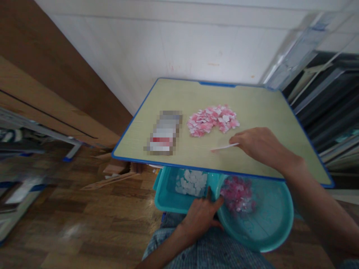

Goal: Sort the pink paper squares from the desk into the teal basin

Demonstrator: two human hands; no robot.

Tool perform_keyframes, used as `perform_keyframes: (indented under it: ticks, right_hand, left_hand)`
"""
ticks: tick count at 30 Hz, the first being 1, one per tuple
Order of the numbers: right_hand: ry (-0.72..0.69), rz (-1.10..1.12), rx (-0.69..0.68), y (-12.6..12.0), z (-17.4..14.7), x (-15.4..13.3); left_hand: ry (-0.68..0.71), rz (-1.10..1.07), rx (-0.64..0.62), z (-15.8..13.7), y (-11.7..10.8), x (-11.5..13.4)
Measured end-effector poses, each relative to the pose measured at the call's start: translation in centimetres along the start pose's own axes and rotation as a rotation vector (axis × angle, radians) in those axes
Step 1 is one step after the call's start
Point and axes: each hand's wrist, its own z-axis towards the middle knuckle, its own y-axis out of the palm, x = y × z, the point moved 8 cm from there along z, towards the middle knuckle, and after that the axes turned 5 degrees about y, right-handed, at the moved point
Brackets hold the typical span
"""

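Observation:
Over the board's near right part, my right hand (256, 144) is closed round a thin white stick (226, 146), its far end pointing left, low over the board. A faint pinkish patch shows by that end, too blurred to name. Beyond it lies a heap of small pink and white flat pieces (206, 121). Below the board's front edge, my left hand (201, 213) has its fingers apart, between a turquoise tray (165, 198) of white square pieces (192, 183) and a round turquoise basin (276, 235) holding pink pieces (238, 194). Nothing shows in its fingers.
The pale folding table (174, 93) has a blue edge and stands against a white wall (134, 52). A pixelated phone-like object (165, 132) lies at its left. Brown panels (56, 86) stand left, dark flat frames (333, 97) right. Wood scraps (114, 168) lie on the floor.

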Motion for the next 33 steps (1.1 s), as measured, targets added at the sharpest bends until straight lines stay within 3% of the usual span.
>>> perform_keyframes:
  ticks: [3,9,13,18,26,29,33]
  right_hand:
    - [-0.016,0.04,0.054,-0.3,0.8,-0.8]
    - [-0.226,0.248,0.063,1.3,1.9,-3.6]
    - [-0.284,0.344,0.053,1.7,0.7,-2.7]
    - [-0.313,0.369,-0.021,1.4,-2.4,0.4]
    - [-0.159,0.308,-0.117,2.1,-6.7,5.4]
    - [-0.076,0.283,-0.108,2.3,-6.5,7.2]
    - [0.122,0.198,-0.057,2.0,-5.2,11.7]
  left_hand:
    - [-0.012,-0.003,-0.004,0.0,0.0,-0.1]
    - [-0.013,-0.004,-0.003,0.0,0.0,-0.1]
    - [-0.023,-0.005,-0.027,0.0,0.0,-0.1]
    - [-0.014,-0.009,-0.04,-0.1,-0.2,0.0]
    - [-0.018,-0.005,-0.021,-0.1,-0.2,0.0]
    - [-0.007,0.004,-0.005,-0.1,-0.4,0.0]
    - [-0.009,-0.001,-0.005,-0.1,-0.5,0.1]
